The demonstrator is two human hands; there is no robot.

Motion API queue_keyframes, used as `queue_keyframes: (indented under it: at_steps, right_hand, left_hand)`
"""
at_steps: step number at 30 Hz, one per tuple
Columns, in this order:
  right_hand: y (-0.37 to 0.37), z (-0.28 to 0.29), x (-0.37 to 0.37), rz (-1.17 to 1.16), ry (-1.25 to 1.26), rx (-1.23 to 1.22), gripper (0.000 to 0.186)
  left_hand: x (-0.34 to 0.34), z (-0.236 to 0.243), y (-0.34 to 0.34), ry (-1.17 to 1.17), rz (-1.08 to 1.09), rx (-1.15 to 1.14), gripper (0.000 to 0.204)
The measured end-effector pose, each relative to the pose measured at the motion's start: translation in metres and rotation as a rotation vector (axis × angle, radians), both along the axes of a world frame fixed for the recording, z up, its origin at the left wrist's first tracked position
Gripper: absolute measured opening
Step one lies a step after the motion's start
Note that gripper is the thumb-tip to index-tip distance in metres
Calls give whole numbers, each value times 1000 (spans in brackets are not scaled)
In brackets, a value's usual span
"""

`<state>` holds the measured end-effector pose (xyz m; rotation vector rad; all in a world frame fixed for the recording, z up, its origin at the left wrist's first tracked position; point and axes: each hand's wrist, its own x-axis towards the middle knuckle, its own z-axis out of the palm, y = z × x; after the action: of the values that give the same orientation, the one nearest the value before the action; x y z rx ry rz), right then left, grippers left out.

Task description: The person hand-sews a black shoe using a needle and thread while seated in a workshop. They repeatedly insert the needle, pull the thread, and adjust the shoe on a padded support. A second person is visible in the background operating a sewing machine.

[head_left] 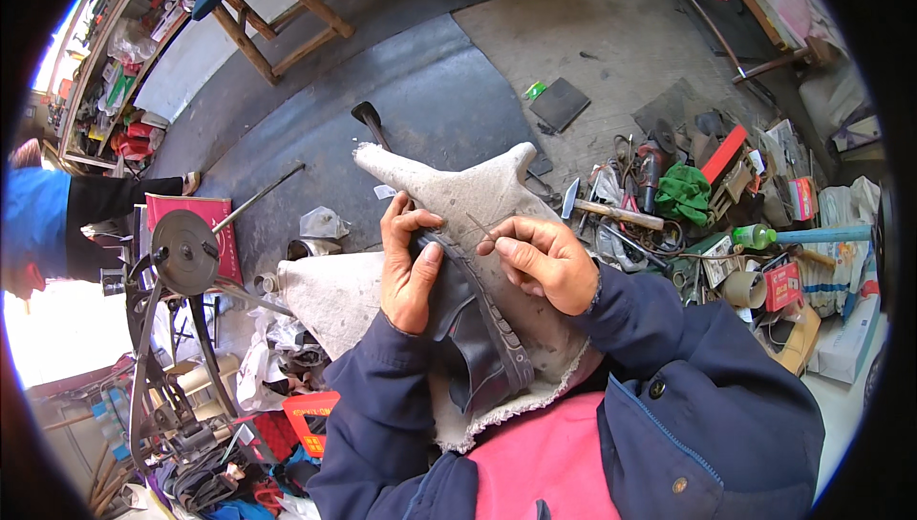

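A black leather shoe [468, 315] rests on the grey-white cloth [482, 197] across my lap, its patterned sole edge facing right. My left hand [411, 267] is closed around the shoe's upper end, thumb on the near side and fingers on the far side. Just to the right, my right hand [543, 260] pinches a thin needle-like tool [480, 227] between thumb and forefinger. That tool points up and left, over the cloth close to the shoe's edge. Whether thread runs from it is too fine to tell.
A hammer [621, 214] lies at right among cluttered tools, beside a green cloth [683, 192]. A metal stand with a round disc [185, 252] rises at left. A wooden-legged stool [277, 9] stands far left. Another person's blue sleeve [38, 219] shows at the left edge.
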<state>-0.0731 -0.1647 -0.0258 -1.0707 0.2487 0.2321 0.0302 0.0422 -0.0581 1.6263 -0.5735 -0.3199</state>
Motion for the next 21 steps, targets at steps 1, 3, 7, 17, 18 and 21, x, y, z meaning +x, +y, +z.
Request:
queue_keyframes:
  at_steps: [1,3,7,17,18,21]
  right_hand:
    - [0,1,-1,0,20,23,27]
    - [1,3,-3,-2,82,73,29]
    - [-4,6,-6,-10,197,340,30]
    - [-5,0,-12,-37,205,488,29]
    - [-6,0,-13,-46,222,497,29]
    - [-7,-1,-14,-43,217,526,29]
  left_hand:
    - [-1,1,0,-6,3,-5,34]
    - [-2,2,-1,-51,15,2,35]
    - [-7,8,-2,-155,55,80,36]
    - [-14,18,-5,-334,117,154,38]
    - [-14,18,-5,-332,119,154,38]
    - [-15,18,-6,-323,126,148,38]
